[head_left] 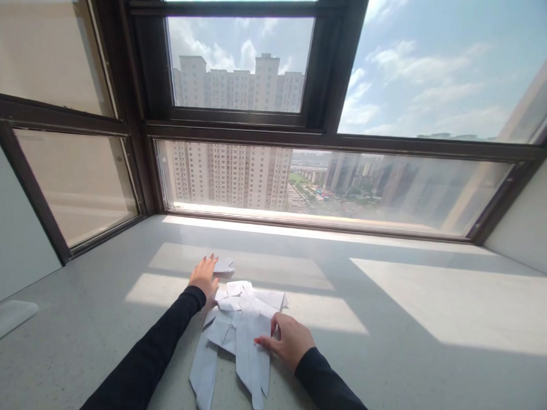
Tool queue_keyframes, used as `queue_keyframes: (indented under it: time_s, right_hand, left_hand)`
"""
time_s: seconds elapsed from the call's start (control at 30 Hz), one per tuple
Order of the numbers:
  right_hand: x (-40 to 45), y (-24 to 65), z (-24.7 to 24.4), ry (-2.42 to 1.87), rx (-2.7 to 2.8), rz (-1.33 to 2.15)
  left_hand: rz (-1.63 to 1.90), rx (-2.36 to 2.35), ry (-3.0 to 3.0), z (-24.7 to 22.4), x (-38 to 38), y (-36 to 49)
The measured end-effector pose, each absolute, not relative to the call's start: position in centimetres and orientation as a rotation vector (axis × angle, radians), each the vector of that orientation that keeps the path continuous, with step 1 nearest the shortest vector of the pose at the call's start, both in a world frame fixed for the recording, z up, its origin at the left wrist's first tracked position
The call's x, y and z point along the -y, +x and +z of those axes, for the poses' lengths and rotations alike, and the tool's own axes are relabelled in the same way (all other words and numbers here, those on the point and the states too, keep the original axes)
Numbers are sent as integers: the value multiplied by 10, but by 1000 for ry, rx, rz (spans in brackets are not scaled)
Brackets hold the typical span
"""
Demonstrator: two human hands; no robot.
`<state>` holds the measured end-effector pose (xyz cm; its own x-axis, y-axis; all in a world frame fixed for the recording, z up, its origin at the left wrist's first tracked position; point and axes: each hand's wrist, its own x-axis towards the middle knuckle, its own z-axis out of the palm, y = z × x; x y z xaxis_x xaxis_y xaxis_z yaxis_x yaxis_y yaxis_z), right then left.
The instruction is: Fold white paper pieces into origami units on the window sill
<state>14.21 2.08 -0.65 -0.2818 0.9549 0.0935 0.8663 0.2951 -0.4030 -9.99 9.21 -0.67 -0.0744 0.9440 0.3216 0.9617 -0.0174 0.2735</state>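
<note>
Folded white paper pieces (250, 325) lie overlapping in a pile on the pale sill, some long strips pointing toward me. My right hand (291, 339) is at the right side of the pile, thumb and forefinger closed in a pinch on a folded paper strip. To the upper left, my left hand (204, 276) has its fingers stretched out, palm down. It rests beside a small folded paper piece (224, 266), partly covering its left end. Whether the fingertips press on that piece I cannot tell.
The wide windowsill (384, 367) carries bright sun patches and shadows. A dark window frame (258, 135) stands behind it, with tall buildings outside. At the far left lies a flat whitish object (6, 321). Walls close in both sides.
</note>
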Motion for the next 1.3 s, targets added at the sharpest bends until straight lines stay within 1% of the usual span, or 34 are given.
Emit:
queue_keyframes:
  time_s: [0.17,0.37,0.47,0.53,0.6,0.73,0.87,1.0,1.17,1.23,1.3]
  right_hand:
    - [-23,144,-13,-1593,2200,414]
    - [-24,148,-10,-1510,1998,243]
    - [-26,150,-8,-1465,1849,251]
    - [-29,153,-7,-1419,1723,290]
    - [-31,157,-8,-1370,1598,338]
    - [-34,162,-7,-1255,1383,469]
    - [-34,160,-3,-1106,1229,753]
    - [-32,153,1,-1101,1270,1004]
    - [-22,143,4,-937,1555,1007]
    - [-19,141,3,-944,1623,963]
    - [-18,140,0,-992,1647,897]
  left_hand:
    - [-594,2211,-2146,-5,-97,-100]
    - [-631,2136,-2074,22,-71,-79]
    - [-664,2024,-2079,31,-44,-53]
    - [-687,1827,-2174,31,-24,-35]
    - [-724,1763,-2223,28,-8,-21]
    - [-916,1767,-2296,23,3,-15]
    - [-1015,1881,-2307,22,-6,-27]
    - [-1149,1794,-2585,16,-7,-25]
    - [-1337,1724,-2862,9,2,-5]
    - [-1526,1805,-2789,7,2,-3]
    - [-1796,1992,-2591,7,-2,-7]
